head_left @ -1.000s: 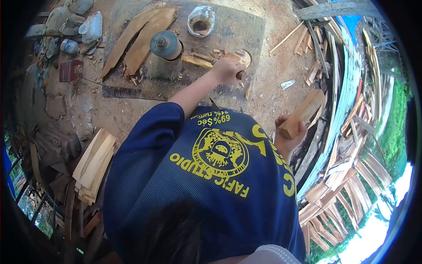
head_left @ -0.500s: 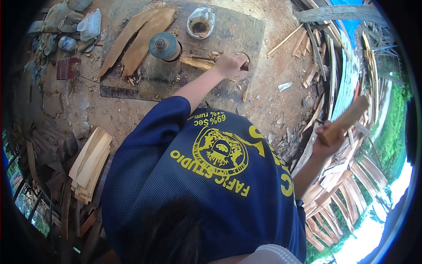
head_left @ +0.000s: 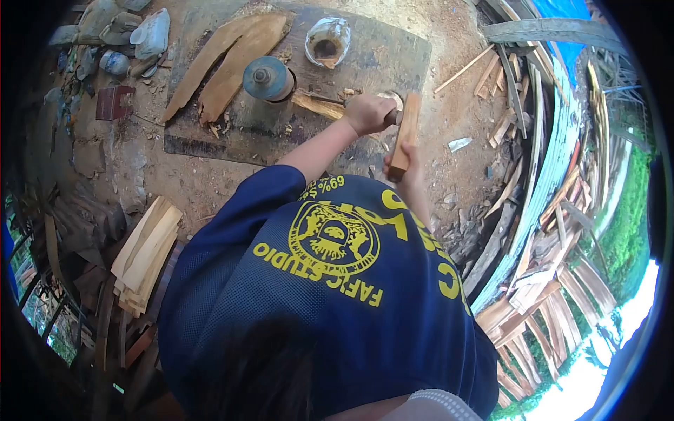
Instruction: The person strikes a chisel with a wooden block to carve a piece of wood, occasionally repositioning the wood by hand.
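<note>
Two hands meet over the board [head_left: 393,52]: left hand [head_left: 367,112] fingers clenched round a handle [head_left: 396,118], right hand [head_left: 407,167] fingers grasping a block [head_left: 407,126] touching it.

Outdoors in bright sun, bare dirt ground [head_left: 175,179] fills the upper frame, with a dark board [head_left: 393,49] lying on it at top centre. Stones [head_left: 105,21] sit upper left, stacked planks [head_left: 144,256] at left. Scrap timber [head_left: 547,231] heaps along the right, a blue tarp [head_left: 562,8] above it and greenery [head_left: 627,207] at the far right edge
</note>
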Demonstrator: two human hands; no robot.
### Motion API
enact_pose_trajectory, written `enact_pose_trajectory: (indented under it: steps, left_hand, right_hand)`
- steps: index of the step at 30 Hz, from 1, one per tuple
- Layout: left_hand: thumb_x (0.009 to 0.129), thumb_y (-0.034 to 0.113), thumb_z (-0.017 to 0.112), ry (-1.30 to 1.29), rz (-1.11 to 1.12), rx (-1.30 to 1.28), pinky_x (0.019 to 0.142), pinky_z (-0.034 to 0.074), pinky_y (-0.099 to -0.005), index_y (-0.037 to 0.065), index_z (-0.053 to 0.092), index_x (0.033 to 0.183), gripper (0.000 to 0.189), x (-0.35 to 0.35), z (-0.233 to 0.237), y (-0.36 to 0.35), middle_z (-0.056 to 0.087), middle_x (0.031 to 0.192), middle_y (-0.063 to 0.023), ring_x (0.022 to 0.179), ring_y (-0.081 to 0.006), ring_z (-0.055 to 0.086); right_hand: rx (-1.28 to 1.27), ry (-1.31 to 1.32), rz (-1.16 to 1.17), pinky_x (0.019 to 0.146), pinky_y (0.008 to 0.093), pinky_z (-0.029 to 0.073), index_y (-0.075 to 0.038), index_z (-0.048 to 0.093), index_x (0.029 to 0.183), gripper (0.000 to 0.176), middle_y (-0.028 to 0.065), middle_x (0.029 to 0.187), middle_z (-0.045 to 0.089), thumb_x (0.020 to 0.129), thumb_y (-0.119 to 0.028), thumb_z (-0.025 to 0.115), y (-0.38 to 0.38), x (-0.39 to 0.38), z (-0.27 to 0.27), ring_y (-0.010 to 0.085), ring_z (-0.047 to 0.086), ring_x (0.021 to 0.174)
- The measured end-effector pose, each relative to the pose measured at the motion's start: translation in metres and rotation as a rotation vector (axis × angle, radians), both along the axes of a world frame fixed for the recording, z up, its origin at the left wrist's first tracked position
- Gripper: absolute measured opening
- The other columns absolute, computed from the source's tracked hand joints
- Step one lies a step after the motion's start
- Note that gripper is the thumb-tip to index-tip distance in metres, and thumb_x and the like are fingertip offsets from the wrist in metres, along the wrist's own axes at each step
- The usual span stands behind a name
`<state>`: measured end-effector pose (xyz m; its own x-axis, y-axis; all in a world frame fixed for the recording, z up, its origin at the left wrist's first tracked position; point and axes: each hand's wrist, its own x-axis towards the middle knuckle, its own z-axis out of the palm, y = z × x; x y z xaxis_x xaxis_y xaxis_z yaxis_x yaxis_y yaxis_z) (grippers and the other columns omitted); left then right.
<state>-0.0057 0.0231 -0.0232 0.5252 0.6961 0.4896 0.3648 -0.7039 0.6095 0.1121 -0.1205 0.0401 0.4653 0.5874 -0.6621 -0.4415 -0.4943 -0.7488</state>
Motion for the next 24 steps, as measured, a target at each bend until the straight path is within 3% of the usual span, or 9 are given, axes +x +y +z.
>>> enact_pose_trajectory:
  steps: [3,8,11,12,14,15,17,19,24]
  left_hand:
    - [0.078,0.021,0.066,-0.001,-0.007,-0.007,0.048,0.049,-0.0361,0.015,0.055,0.069,0.015,-0.001,-0.002,-0.002,0.061,0.061,-0.0050,0.056,-0.0249,0.063]
    - [0.074,0.025,0.070,0.064,-0.108,-0.027,0.056,0.051,-0.0374,0.014,0.054,0.069,0.021,0.003,-0.014,-0.003,0.062,0.065,-0.0059,0.062,-0.0246,0.065]
    - [0.070,0.027,0.074,0.097,-0.091,-0.087,0.059,0.052,-0.0377,0.014,0.055,0.071,0.023,0.004,-0.010,-0.002,0.063,0.068,-0.0057,0.065,-0.0251,0.065]
    - [0.068,0.027,0.075,0.102,-0.104,-0.085,0.059,0.052,-0.0372,0.014,0.056,0.072,0.023,0.005,-0.011,-0.001,0.063,0.068,-0.0053,0.065,-0.0249,0.066]
    - [0.067,0.028,0.076,0.109,-0.120,-0.079,0.059,0.052,-0.0368,0.014,0.057,0.073,0.024,0.003,-0.020,0.004,0.063,0.068,-0.0049,0.065,-0.0247,0.066]
    - [0.066,0.028,0.076,0.162,-0.098,-0.106,0.060,0.052,-0.0367,0.014,0.057,0.076,0.025,-0.003,-0.030,0.004,0.063,0.068,-0.0044,0.066,-0.0243,0.066]
    - [0.066,0.028,0.076,0.214,-0.075,-0.127,0.061,0.052,-0.0366,0.015,0.058,0.078,0.026,-0.010,-0.033,0.006,0.063,0.068,-0.0039,0.066,-0.0239,0.066]
    - [0.066,0.026,0.075,0.146,-0.100,-0.069,0.064,0.051,-0.0361,0.014,0.058,0.082,0.026,-0.014,-0.027,0.002,0.064,0.070,-0.0035,0.069,-0.0227,0.067]
    - [0.066,0.023,0.075,0.202,-0.104,-0.088,0.064,0.051,-0.0358,0.014,0.058,0.084,0.026,-0.014,-0.026,0.000,0.065,0.072,-0.0021,0.069,-0.0223,0.066]
  right_hand:
    - [-0.057,-0.066,0.020,0.045,0.0294,0.040,-0.008,0.054,0.094,0.026,0.0042,0.068,0.055,0.084,-0.031,0.062,0.006,0.024,-0.001,0.0173,0.054,0.052]
    - [0.264,-0.314,-0.394,0.051,0.0279,0.044,-0.007,0.053,0.097,0.034,0.0061,0.073,0.057,0.088,-0.040,0.059,0.024,0.060,0.086,0.0164,0.055,0.060]
    - [0.455,-0.399,-0.695,0.058,0.0297,0.046,-0.009,0.048,0.099,0.030,0.0071,0.078,0.055,0.091,-0.037,0.056,0.015,0.053,0.060,0.0172,0.055,0.072]
    - [0.570,-0.269,-0.533,0.061,0.0300,0.045,-0.007,0.049,0.091,0.025,0.0085,0.076,0.053,0.091,-0.032,0.055,-0.008,0.046,0.013,0.0175,0.053,0.073]
    - [-0.469,-0.377,0.441,0.062,0.0293,0.045,0.000,0.056,0.100,0.031,0.0061,0.079,0.055,0.085,-0.027,0.062,0.038,-0.013,0.071,0.0164,0.054,0.072]
    - [-0.473,-0.373,0.436,0.062,0.0293,0.045,0.000,0.056,0.100,0.031,0.0061,0.079,0.055,0.085,-0.027,0.062,0.031,-0.011,0.061,0.0164,0.054,0.072]
    - [-0.082,-0.036,0.241,0.057,0.0270,0.044,0.000,0.058,0.106,0.037,0.0041,0.083,0.056,0.083,-0.028,0.065,0.015,-0.001,0.035,0.0147,0.054,0.069]
    - [-0.072,-0.072,0.098,0.051,0.0256,0.043,-0.006,0.053,0.118,0.042,0.0028,0.087,0.056,0.085,-0.028,0.066,0.018,0.014,0.060,0.0110,0.055,0.069]
    - [0.084,-0.120,-0.281,0.042,0.0220,0.038,-0.007,0.050,0.102,0.031,0.0081,0.074,0.058,0.087,-0.032,0.062,0.012,0.081,0.088,0.0158,0.055,0.055]
